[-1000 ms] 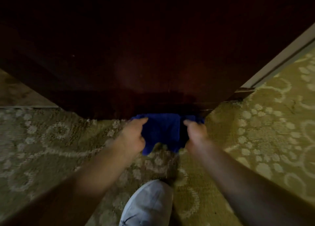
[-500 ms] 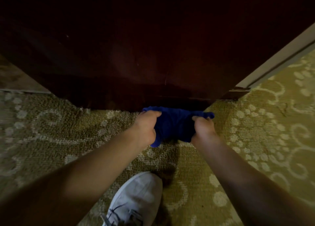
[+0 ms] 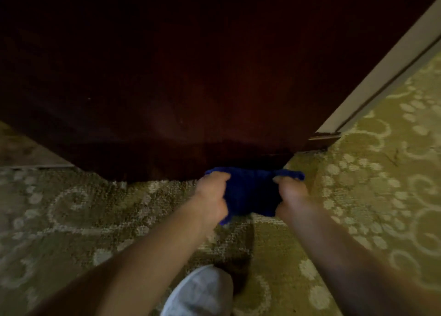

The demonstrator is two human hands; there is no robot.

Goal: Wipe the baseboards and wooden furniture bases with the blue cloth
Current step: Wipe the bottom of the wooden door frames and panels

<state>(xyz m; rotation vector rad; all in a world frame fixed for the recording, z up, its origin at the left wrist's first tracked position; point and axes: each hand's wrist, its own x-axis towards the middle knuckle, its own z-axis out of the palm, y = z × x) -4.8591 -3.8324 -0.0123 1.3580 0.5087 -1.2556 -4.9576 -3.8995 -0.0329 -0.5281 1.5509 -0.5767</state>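
Both hands are on the blue cloth [image 3: 250, 194] right now, down at the bottom edge of a big dark wooden furniture piece [image 3: 179, 89]. The left hand [image 3: 211, 196] has its fingers curled into the cloth's left end, the right hand [image 3: 290, 195] is bunched around the right end, so the cloth is stretched between them. Its top edge sits right against the furniture's base, near that piece's right-hand corner, and the lower part hangs down over the carpet [image 3: 71, 220]. Can't tell if the cloth actually touches the carpet, it's too dark and a bit blurry there.

The carpet is olive-gold with pale swirls and dotted flower shapes. A light baseboard [image 3: 381, 77] runs diagonally along the right side and meets the furniture's right corner. There's a strip of paler floor or wall behind the furniture on the left, hard to make out. A white sneaker [image 3: 202, 292] pokes in at the bottom edge, between the two forearms.
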